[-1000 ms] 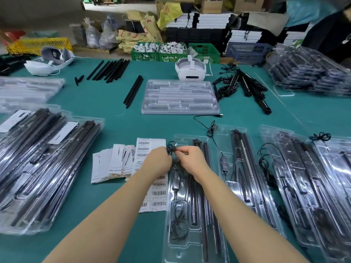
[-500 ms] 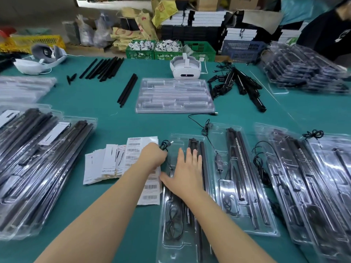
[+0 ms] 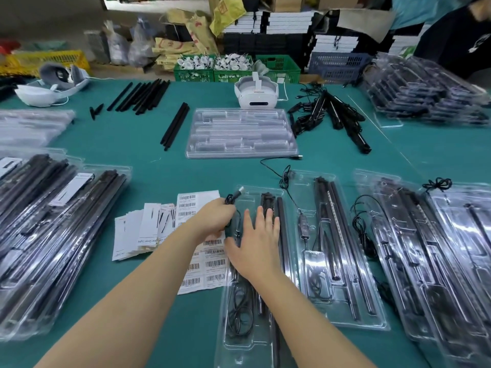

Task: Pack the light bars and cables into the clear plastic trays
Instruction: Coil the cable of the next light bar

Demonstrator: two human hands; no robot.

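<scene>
Green table [image 3: 148, 166] crowded with clear trays; crates and stacked boxes behind. Right hand [image 3: 256, 245] lies flat, fingers straight, pressing light bars [image 3: 280, 221] in the near tray [image 3: 233, 328]. Left hand [image 3: 212, 221] curls round a black cable [image 3: 231, 199] at the tray's upper left corner. Barcode labels [image 3: 198, 205] partly hidden under the left wrist; tray's near end cut off.
</scene>
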